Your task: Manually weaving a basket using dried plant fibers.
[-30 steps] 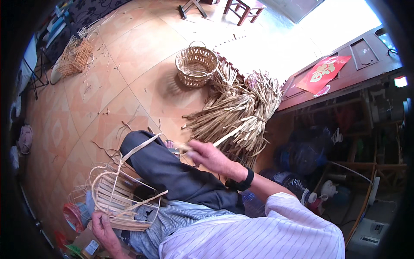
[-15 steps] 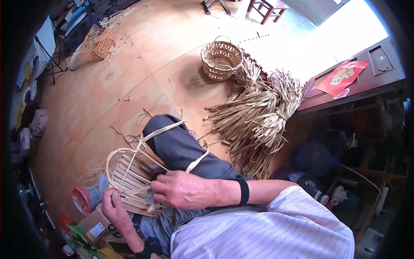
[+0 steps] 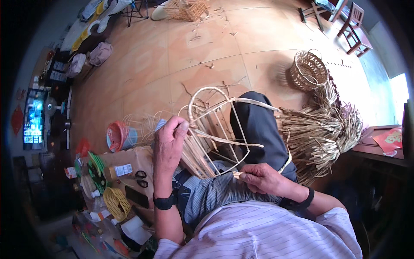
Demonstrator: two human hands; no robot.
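On my lap lies a half-woven straw basket (image 3: pixel 199 157), tilted, with a thin squarish frame, a wrapped round hoop and slat-like strips down one side. My left hand (image 3: pixel 169 140) grips it at the rim, thumb and fingers closed around the edge near the hoop. A loose plaited straw strand (image 3: pixel 237 140) runs from there across the open frame. My right hand (image 3: pixel 265 178) is closed at the basket's near right corner, pinching the pale end of a straw strip (image 3: pixel 236 174). Another long strand (image 3: pixel 258 102) trails from the frame over my dark-trousered knee (image 3: pixel 258 129).
To the right lies a big bundle of dried straw (image 3: pixel 319 134), with a finished round basket (image 3: pixel 308 71) beyond it. At left are a red-and-blue bucket (image 3: pixel 122 136), scissors (image 3: pixel 141 179), a phone (image 3: pixel 136 197) and a yellow plastic basket (image 3: pixel 115 203). A wicker crate (image 3: pixel 187 8) stands far off.
The view has swung left. My right hand has left the basket's middle for its near right corner with a strip end. The basket has turned, and my left hand still holds its rim.
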